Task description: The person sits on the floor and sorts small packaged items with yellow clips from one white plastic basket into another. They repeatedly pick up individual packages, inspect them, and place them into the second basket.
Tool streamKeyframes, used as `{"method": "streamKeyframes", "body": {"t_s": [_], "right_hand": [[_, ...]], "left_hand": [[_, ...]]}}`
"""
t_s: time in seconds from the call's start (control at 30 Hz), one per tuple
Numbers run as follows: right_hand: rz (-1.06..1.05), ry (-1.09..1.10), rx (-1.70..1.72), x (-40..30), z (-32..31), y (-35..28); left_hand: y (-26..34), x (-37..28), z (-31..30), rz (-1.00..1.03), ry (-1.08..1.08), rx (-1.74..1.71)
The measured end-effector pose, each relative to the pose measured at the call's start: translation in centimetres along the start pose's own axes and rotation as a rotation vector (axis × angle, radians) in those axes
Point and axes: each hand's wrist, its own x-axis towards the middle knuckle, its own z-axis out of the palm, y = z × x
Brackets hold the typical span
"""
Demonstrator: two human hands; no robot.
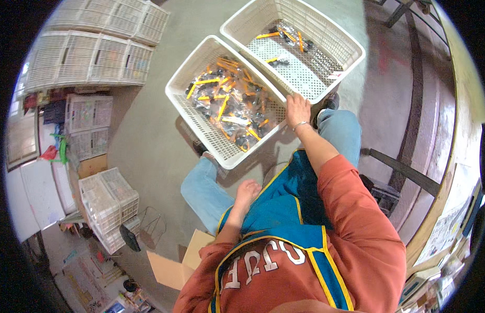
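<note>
My right hand is at the right corner of the nearer white plastic crate, its fingers over the rim close to the second crate. Inside the nearer crate lies a heap of clear plastic bags holding black parts and yellow-orange strips. The farther white crate stands beside it with a few similar bags on its perforated bottom. My left hand rests by the edge of my blue apron, fingers curled, with nothing visible in it.
Stacked white crates stand at the far left, with more stacked crates nearer. An open cardboard box is by my left side. A dark metal bar and a wooden board's edge lie to the right.
</note>
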Motion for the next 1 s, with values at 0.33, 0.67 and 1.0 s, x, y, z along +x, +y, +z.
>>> {"method": "streamKeyframes", "body": {"t_s": [0.33,0.67,1.0], "right_hand": [[0.275,-0.472,0.154,3.6,3.7,0.4],[0.143,-0.617,0.164,0.5,6.5,1.4],[0.127,-0.847,-0.021,-3.0,6.2,0.3]], "left_hand": [[-1.6,8.7,-2.0,-0.379,0.139,-0.663],[-2.2,14.5,-1.4,-0.427,0.236,-0.932],[-6.2,18.3,-1.9,-0.573,0.391,-0.979]]}}
